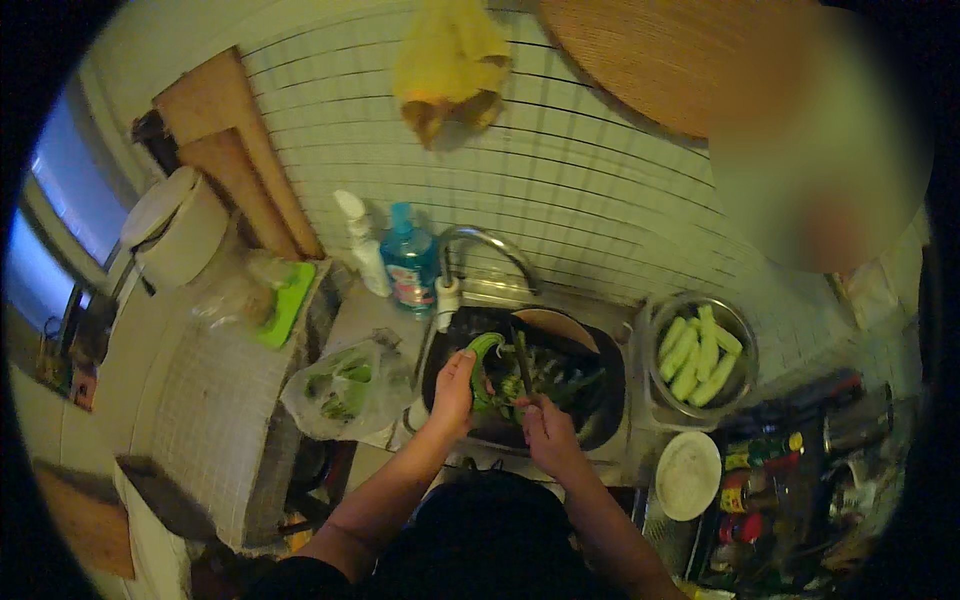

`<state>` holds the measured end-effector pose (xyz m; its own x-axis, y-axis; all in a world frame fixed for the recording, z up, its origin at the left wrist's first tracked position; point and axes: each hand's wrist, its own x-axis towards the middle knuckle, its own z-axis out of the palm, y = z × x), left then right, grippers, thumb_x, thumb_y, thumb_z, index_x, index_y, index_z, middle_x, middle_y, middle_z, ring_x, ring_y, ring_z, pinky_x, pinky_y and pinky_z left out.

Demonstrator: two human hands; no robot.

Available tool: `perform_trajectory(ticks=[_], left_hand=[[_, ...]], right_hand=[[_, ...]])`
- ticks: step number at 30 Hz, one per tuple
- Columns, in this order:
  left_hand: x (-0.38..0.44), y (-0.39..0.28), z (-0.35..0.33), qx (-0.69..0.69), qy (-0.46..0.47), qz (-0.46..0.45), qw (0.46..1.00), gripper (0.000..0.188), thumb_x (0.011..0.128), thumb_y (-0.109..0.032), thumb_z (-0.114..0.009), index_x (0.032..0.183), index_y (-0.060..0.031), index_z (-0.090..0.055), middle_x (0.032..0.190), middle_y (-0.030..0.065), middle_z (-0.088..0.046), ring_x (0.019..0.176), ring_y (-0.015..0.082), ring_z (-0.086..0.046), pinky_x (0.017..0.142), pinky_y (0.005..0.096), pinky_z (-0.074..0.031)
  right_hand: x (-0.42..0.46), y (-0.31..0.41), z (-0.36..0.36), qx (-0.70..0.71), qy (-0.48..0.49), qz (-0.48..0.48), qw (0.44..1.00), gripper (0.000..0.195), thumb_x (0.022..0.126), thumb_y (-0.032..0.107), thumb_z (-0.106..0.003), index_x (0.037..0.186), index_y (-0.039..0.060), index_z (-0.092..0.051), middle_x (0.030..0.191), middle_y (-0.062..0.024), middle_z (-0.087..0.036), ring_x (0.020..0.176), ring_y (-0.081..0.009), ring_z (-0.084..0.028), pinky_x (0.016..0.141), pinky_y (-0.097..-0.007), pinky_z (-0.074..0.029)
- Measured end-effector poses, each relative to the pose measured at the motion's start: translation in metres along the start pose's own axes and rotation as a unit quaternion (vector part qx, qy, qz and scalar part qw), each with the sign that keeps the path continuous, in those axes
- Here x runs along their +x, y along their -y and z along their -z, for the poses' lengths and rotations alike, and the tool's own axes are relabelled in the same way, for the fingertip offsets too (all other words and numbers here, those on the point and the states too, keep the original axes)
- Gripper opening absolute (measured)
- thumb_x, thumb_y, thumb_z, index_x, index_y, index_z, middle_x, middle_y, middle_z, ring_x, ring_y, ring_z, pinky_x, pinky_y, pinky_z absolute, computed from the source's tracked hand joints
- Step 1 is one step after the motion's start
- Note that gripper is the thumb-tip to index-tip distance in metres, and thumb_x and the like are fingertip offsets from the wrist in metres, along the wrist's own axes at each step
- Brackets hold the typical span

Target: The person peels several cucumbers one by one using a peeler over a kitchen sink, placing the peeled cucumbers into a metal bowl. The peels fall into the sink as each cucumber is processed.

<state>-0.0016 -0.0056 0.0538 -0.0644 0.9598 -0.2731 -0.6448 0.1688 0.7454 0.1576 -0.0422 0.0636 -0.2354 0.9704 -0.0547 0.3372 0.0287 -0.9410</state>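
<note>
Over the dark sink [619, 409], my left hand [454, 386] grips a curved green gourd [486, 346], its skin ridged. My right hand [550, 431] is closed around the handle of a narrow, dark knife or peeler [523, 360]; which of the two cannot be made out. The tool points away from me, just right of the gourd. Green peelings [511, 386] lie in the sink below both hands. Behind them, a round tan board or lid [559, 328] leans partly in the sink. Right of the sink, a steel bowl [752, 375] holds several pale green peeled gourds [681, 354].
A curved faucet [487, 234] rises behind the sink, beside a blue detergent bottle [410, 262] and a white bottle [365, 251]. At left lies an open plastic bag [300, 409] of greens. A white plate [688, 476] and several jars [739, 491] stand at right. A yellow bag [450, 67] hangs ahead.
</note>
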Motion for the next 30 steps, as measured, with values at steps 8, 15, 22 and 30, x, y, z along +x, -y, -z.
perform_trajectory(ticks=[8, 15, 22, 30], left_hand=[[0.004, 0.049, -0.032, 0.081, 0.051, -0.01, 0.995, 0.026, 0.092, -0.022, -0.045, 0.11, -0.0041, -0.047, 0.093, 0.0015, -0.055, 0.081, 0.0091, -0.049, 0.071, 0.0231, -0.041], [0.019, 0.065, -0.025, 0.165, 0.059, -0.055, 0.983, 0.024, 0.091, -0.02, -0.046, 0.108, -0.0043, -0.047, 0.093, 0.0023, -0.054, 0.08, 0.0086, -0.048, 0.072, 0.0234, -0.04], [0.009, 0.064, -0.025, 0.147, 0.087, -0.007, 0.985, 0.022, 0.089, -0.025, -0.049, 0.1, -0.0058, -0.051, 0.088, 0.004, -0.054, 0.082, 0.0109, -0.049, 0.072, 0.0241, -0.04], [0.029, 0.031, -0.002, -0.11, -0.014, 0.08, 0.991, 0.021, 0.078, -0.01, -0.059, 0.097, -0.0115, -0.049, 0.085, 0.0018, -0.055, 0.077, 0.0181, -0.057, 0.061, 0.0304, -0.047]], right_hand=[[-0.005, -0.024, 0.018, -0.119, -0.086, 0.012, 0.989, 0.027, 0.091, 0.022, -0.04, 0.092, -0.0032, -0.05, 0.063, -0.0177, -0.055, 0.058, -0.03, -0.056, 0.055, -0.0396, -0.041], [0.01, -0.02, 0.005, -0.231, -0.111, -0.078, 0.963, 0.027, 0.09, 0.022, -0.039, 0.088, -0.0033, -0.046, 0.074, -0.0276, -0.056, 0.071, -0.0438, -0.054, 0.064, -0.0504, -0.042], [0.038, -0.039, 0.027, -0.104, -0.088, -0.189, 0.973, 0.039, 0.091, 0.03, -0.036, 0.086, -0.0046, -0.054, 0.076, -0.0232, -0.058, 0.076, -0.0397, -0.057, 0.066, -0.0453, -0.043], [-0.001, -0.012, 0.03, -0.196, -0.067, -0.055, 0.977, 0.031, 0.09, 0.026, -0.04, 0.096, -0.0034, -0.05, 0.074, -0.022, -0.058, 0.072, -0.0387, -0.057, 0.064, -0.0455, -0.043]])
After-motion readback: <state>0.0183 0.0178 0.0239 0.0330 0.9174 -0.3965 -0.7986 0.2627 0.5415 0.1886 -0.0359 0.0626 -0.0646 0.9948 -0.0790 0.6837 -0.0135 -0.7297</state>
